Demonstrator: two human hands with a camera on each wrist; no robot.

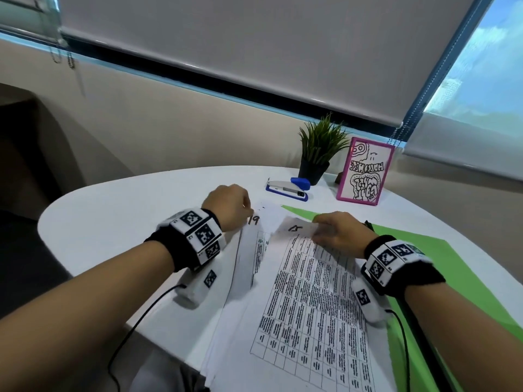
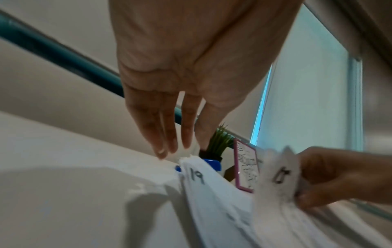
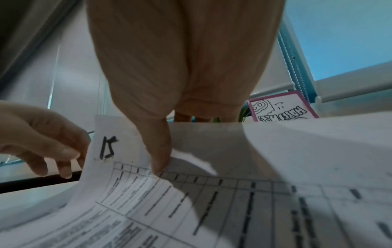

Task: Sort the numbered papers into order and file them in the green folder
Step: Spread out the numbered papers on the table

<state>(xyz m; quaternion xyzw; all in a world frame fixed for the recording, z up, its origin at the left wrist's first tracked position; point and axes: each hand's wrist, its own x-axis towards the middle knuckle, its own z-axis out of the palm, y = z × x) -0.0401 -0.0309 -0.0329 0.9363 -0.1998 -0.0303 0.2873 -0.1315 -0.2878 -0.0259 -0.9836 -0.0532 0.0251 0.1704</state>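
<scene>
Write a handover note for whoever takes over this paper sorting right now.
Right hand pinches the top corner of the sheet marked 15, lifting it off the stack.
Left hand, fingers straight, touches the corner of the sheet marked 19.
The green folder lies on the table, partly under the stack.
Nothing visibly filed.
Left: finish ordering, then file in the folder.

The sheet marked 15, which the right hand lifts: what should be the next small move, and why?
Probably lift the sheet marked 15 clear and lay it over the sheet marked 19, since 15 comes before 19. The right hand already pinches its top edge and has raised it from the stack. The left hand hangs with its fingers straight, just above the corner of 19.
</scene>
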